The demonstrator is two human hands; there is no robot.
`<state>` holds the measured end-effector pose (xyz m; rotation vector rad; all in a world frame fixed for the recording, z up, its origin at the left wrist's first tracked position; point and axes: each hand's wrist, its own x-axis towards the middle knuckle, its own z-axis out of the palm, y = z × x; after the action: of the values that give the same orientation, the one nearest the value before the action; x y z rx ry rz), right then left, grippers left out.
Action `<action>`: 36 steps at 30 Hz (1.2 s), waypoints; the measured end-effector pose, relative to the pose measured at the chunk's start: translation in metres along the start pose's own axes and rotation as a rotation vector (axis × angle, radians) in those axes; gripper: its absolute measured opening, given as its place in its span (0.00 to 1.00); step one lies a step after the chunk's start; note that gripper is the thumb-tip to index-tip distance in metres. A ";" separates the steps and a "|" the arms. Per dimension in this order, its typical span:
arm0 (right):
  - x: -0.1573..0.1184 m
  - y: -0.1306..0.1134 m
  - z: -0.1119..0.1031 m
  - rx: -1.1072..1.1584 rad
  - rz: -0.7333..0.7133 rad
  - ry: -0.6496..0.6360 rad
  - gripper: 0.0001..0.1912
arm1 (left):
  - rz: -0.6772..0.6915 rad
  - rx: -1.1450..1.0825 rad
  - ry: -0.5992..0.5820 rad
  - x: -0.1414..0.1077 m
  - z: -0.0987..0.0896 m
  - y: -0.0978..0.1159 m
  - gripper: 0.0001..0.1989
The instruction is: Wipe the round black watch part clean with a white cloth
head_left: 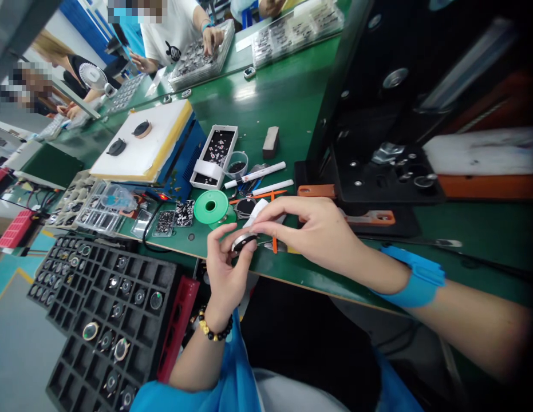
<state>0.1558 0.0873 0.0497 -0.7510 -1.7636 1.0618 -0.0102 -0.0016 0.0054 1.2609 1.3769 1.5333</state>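
My left hand [228, 268] grips a small round watch part [244, 241], dark with a silvery rim, between thumb and fingers near the bench's front edge. Right beside it, my right hand [304, 226] has thumb and index finger pinched together at the rim of the part. Whatever sits between those right fingertips is too small to make out. A white piece of tissue [256, 213] shows just behind the fingertips. Beyond the hands lie a green spool [211, 207] and two white pens [266, 171].
A black compartment tray [133, 329] with watch parts is at the lower left. A white-topped blue box [141, 143] stands behind it. A black machine [378, 183] rises at right. Across the green bench [287, 97], people handle parts in clear trays [206, 63].
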 end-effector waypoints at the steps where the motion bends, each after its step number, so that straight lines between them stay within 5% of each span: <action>1: 0.000 0.000 0.000 -0.024 -0.033 -0.006 0.04 | -0.006 -0.003 0.004 0.000 0.000 0.000 0.20; 7: 0.000 0.006 0.000 -0.164 -0.341 -0.076 0.06 | -0.013 0.016 0.017 0.000 0.001 0.000 0.20; 12: -0.002 0.008 0.002 -0.241 -0.413 -0.094 0.08 | 0.014 0.049 0.009 0.000 0.000 -0.001 0.19; 18: -0.003 0.011 0.003 -0.325 -0.271 -0.085 0.12 | -0.054 0.038 -0.164 0.005 -0.011 0.011 0.09; 23: -0.002 0.013 0.003 -0.323 -0.162 -0.121 0.14 | -0.193 -0.009 -0.328 0.017 -0.018 0.018 0.11; 30: -0.002 0.011 0.002 -0.285 -0.076 -0.211 0.17 | -0.227 0.174 -0.249 0.008 -0.020 0.030 0.19; 33: 0.002 0.011 -0.001 -0.277 -0.116 -0.337 0.19 | -0.161 0.338 -0.194 0.015 -0.004 0.019 0.24; 34: 0.005 0.012 -0.002 -0.271 -0.127 -0.385 0.21 | -0.124 0.365 -0.104 0.024 0.010 0.013 0.28; 36: 0.011 0.016 -0.005 -0.243 -0.110 -0.487 0.22 | -0.066 0.336 -0.173 0.046 0.054 0.003 0.30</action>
<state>0.1567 0.1050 0.0405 -0.5579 -2.3536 1.0239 0.0296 0.0570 0.0148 1.4942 1.5878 1.1496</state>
